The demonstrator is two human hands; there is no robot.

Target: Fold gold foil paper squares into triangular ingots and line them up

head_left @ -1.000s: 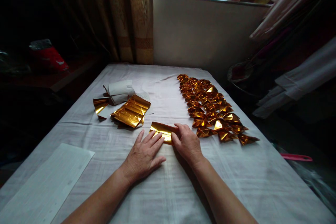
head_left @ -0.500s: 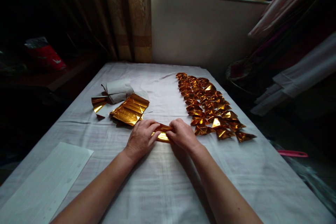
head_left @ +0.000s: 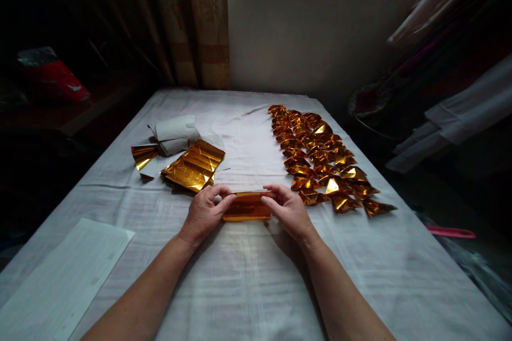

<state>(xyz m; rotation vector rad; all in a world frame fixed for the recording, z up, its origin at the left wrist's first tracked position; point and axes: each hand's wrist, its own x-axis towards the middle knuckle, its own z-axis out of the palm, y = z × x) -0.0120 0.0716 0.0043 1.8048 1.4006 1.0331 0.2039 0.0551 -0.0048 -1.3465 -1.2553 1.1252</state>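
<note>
Between my hands is a sheet of gold foil paper [head_left: 247,206], partly folded, its long side running left to right. My left hand [head_left: 207,208] pinches its left end between thumb and fingers. At the right end, my right hand [head_left: 288,209] grips the upper edge the same way. Just beyond my left hand lies a stack of creased gold foil sheets [head_left: 195,164]. Several rows of folded gold foil pieces [head_left: 316,154], pointed at their ends, stand to the right of my right hand.
A white cloth [head_left: 248,287] covers the table. Rolled whitish paper [head_left: 175,132] and gold foil scraps [head_left: 144,157] lie at the back left. A pale sheet [head_left: 68,277] rests at the front left. Clothes [head_left: 472,101] hang on the right, and a curtain [head_left: 192,26] hangs behind.
The foil paper, earlier a narrow strip mostly covered by my fingers, now shows a wider face. My hands have moved apart along it. The view has tilted slightly down.
</note>
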